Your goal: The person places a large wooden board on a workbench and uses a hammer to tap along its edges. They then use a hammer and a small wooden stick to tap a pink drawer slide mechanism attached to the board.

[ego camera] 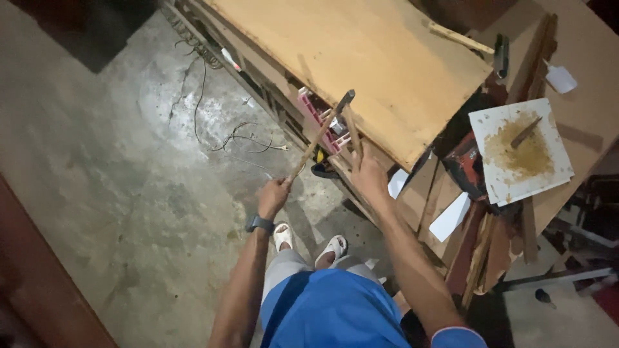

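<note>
My left hand (274,193), with a dark watch on its wrist, grips the end of a hammer's wooden handle (314,143). The hammer's dark head (345,98) is raised over the edge of a large plywood sheet (361,58). My right hand (367,177) holds a thin wooden stick (352,132) upright, its top close to the hammer's head. Both hands are in front of the sheet's near edge.
A pink crate (316,116) sits under the sheet. To the right lie a white board smeared with brown glue (522,151), stacked wood offcuts (483,248) and a red tool (467,167). Loose wires (248,138) trail over the concrete floor. My sandalled feet (309,241) stand below.
</note>
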